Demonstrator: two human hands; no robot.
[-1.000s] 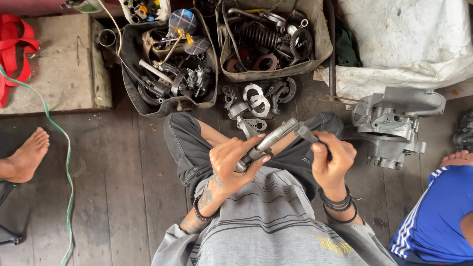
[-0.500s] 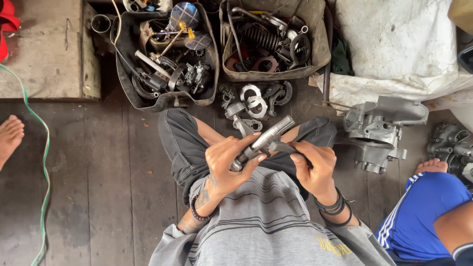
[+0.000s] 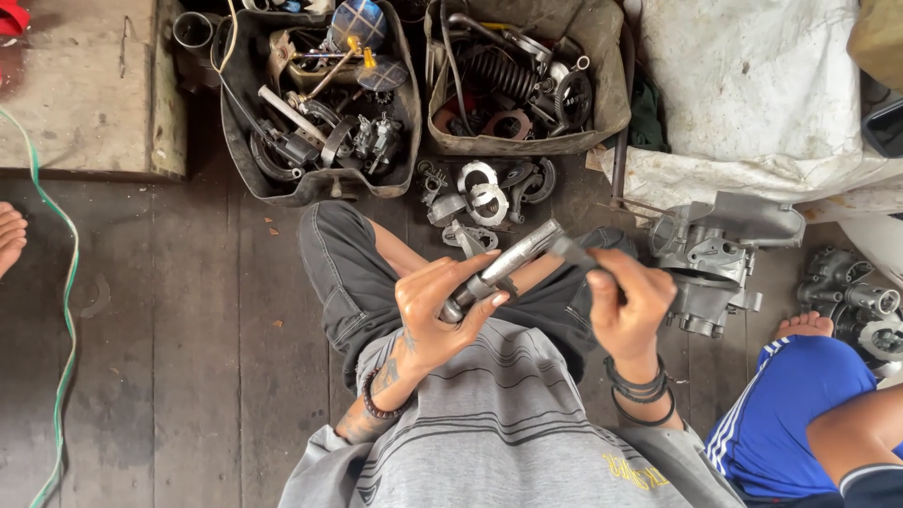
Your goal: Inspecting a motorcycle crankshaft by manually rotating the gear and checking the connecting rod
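Observation:
I sit on a dark wooden floor with my knees drawn up. My left hand grips a grey metal shaft that points up and to the right. My right hand is closed around a small dark tool whose tip touches the upper end of the shaft. Both hands hover above my lap, over dark grey shorts. Black bands circle both wrists.
Two worn tubs of metal parts, springs and tools stand ahead, with loose rings and brackets on the floor in front. A grey engine casing lies at right near white sheeting. Another person's leg in blue shorts is at right, and a bare foot at left.
The view has shifted a little to the left. My hands keep hold of the shaft and the tool, with the right hand slightly lower on the shaft's end.

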